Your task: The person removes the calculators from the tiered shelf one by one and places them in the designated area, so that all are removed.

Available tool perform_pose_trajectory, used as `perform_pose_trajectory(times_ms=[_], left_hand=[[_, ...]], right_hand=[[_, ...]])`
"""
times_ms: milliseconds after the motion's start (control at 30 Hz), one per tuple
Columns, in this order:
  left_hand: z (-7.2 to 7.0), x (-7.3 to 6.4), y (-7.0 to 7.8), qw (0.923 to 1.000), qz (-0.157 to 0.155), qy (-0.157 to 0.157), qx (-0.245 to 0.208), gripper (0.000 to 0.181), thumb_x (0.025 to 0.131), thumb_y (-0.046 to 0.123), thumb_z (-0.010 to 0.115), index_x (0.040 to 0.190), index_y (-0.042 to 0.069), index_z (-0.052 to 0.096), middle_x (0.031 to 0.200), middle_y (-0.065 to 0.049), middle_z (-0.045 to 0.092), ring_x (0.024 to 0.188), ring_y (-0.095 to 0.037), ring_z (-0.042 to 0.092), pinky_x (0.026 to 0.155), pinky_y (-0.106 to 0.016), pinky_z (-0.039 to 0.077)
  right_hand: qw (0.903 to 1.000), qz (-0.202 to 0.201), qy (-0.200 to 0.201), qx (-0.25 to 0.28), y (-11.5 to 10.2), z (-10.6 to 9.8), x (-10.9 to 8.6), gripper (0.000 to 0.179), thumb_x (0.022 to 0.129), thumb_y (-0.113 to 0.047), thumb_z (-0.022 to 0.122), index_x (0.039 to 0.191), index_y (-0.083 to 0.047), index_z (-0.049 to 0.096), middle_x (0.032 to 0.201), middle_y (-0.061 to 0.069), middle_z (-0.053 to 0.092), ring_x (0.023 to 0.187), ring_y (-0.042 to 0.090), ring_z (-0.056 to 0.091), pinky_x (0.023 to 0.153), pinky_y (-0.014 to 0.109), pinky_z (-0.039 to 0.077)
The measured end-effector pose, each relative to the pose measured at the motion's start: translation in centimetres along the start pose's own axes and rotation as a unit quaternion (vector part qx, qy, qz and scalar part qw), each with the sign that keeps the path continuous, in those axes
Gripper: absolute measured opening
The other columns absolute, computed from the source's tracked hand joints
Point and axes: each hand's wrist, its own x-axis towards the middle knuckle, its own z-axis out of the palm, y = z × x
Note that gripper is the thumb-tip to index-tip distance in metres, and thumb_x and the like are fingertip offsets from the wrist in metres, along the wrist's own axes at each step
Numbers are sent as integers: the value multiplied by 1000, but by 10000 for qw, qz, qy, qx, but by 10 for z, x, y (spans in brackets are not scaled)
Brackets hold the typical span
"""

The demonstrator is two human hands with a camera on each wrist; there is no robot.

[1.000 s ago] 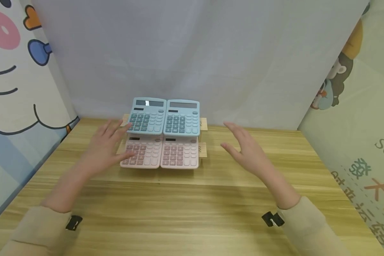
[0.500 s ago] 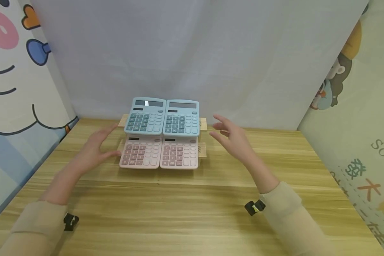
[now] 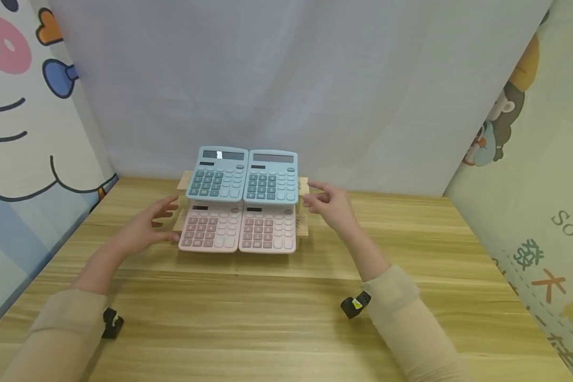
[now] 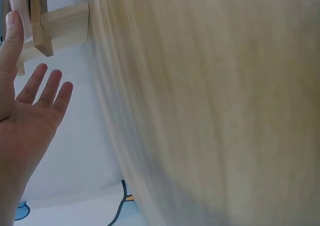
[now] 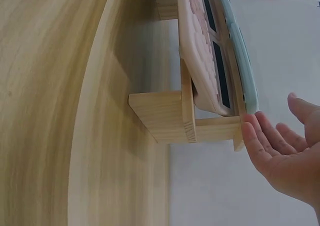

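Observation:
A two-tier wooden stand (image 3: 303,225) bears two light-blue calculators, left one (image 3: 234,172) and right one (image 3: 286,179), on its upper tier. Below them lean two pink calculators, left one (image 3: 226,227) and right one (image 3: 279,228), their tops partly hidden by the blue pair. My left hand (image 3: 140,232) is at the stand's left end, thumb near the lower tier, fingers loosely bent around nothing. At the right end, my right hand (image 3: 336,210) has its fingertips right at the upper tier; in the right wrist view, its fingers (image 5: 262,141) reach the blue calculator's edge.
The stand sits towards the back of a wood-grain table (image 3: 267,318), before a pale grey cloth (image 3: 315,79). Cartoon-printed panels flank the table, left panel (image 3: 24,148) and right panel (image 3: 525,175). Black wrist cameras, left one (image 3: 112,322) and right one (image 3: 355,305), sit at the sleeves.
The left hand has drawn back from over the left calculators to the stand's left end. My right hand has moved left to the stand's right end. The calculators stay in place.

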Motion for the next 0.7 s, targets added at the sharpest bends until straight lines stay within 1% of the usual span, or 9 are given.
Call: perform_pose_trajectory(times_ms=[100,167,300,400,533,700], left_hand=[[1,1,-3,9998,14,-97,-182,102,77,42,74,153,18,11,149,-22,29,134,-44,30,105,-56,32],[0,1,-4,9995,33,-146,-277,100,78,40,75,153,16,14,149,-23,30,133,-44,31,104,-56,34],[-1,2,-7,9987,82,-239,-438,93,79,32,75,151,11,20,146,-25,33,130,-44,36,101,-55,38],[-1,4,-9,9985,46,-312,-445,89,80,31,75,150,8,23,143,-25,36,128,-43,39,101,-54,39],[-1,7,-11,9988,-33,-380,-295,84,82,34,72,148,8,27,141,-24,40,126,-42,41,100,-54,39],[-1,11,-15,9990,-196,-371,-138,80,82,45,69,146,11,36,142,-22,41,128,-41,41,102,-57,36]], right_hand=[[9998,145,21,127,3,6,2,47,91,-13,63,134,-1,50,109,27,65,99,39,64,80,31,55],[9992,283,64,280,4,10,3,47,90,-13,64,134,-2,51,109,26,65,100,40,63,82,35,55],[9956,547,169,747,6,17,5,48,89,-11,66,134,-3,51,112,25,64,99,39,64,86,38,53],[9904,674,251,1183,8,23,7,48,88,-7,66,133,-2,50,115,26,62,99,38,64,87,39,52],[9829,740,361,1646,10,31,9,50,87,-3,65,134,-2,49,117,27,61,101,39,63,87,39,53],[9714,869,532,2146,13,39,12,51,88,-2,64,136,-3,47,118,27,60,98,38,65,84,37,54]])
